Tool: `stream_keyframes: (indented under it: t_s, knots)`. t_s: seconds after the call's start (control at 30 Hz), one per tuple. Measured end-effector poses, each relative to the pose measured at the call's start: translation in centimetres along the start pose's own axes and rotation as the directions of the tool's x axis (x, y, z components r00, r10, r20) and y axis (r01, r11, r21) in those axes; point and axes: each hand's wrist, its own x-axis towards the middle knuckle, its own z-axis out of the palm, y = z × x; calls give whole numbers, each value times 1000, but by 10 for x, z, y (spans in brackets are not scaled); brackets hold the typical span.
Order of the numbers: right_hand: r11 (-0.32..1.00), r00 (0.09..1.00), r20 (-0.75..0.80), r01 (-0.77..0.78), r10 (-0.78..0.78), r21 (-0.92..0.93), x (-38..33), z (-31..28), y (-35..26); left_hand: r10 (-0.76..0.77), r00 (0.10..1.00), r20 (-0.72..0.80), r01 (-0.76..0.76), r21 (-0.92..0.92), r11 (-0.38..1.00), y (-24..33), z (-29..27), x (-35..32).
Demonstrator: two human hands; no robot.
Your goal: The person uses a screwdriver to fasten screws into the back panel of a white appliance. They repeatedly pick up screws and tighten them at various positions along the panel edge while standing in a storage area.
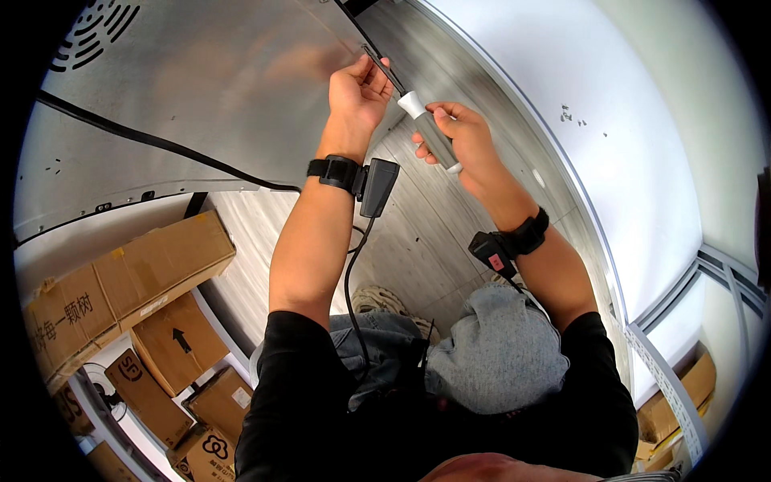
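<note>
Against the brushed-metal back panel (209, 88) of an appliance, the right hand (458, 132) wraps closed around a grey-handled screwdriver (430, 132), its shaft slanting up-left toward the panel's edge. The left hand (357, 88), nearer that edge, pinches at the tip, fingers curled; whether it holds a screw cannot be told.

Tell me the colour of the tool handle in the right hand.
Grey handle with a white collar, gripped by the right hand; head view.
</note>
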Motion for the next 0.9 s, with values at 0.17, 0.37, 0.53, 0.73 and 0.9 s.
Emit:
stream_keyframes:
  t_s: [0.17,0.37,0.53,0.73,0.9]
  knots:
    - [990,988,144,-77,60,118,6,-15,-2,-17,1000,21,17,-10,1000,-2,-4,3]
    - [999,991,135,8,-2,-47,0,-15,-6,-2,999,37,1,12,1000,-4,-13,8]
    - [995,999,47,-7,12,-102,-20,-31,-11,43,999,-7,-42,53,998,-7,-8,-1]
    - [996,998,59,2,3,-92,-32,-62,-9,75,997,22,-77,101,992,-17,-11,0]
    - [995,999,30,30,-27,-91,-47,-96,-14,168,986,-2,-163,228,960,-34,-9,-6]
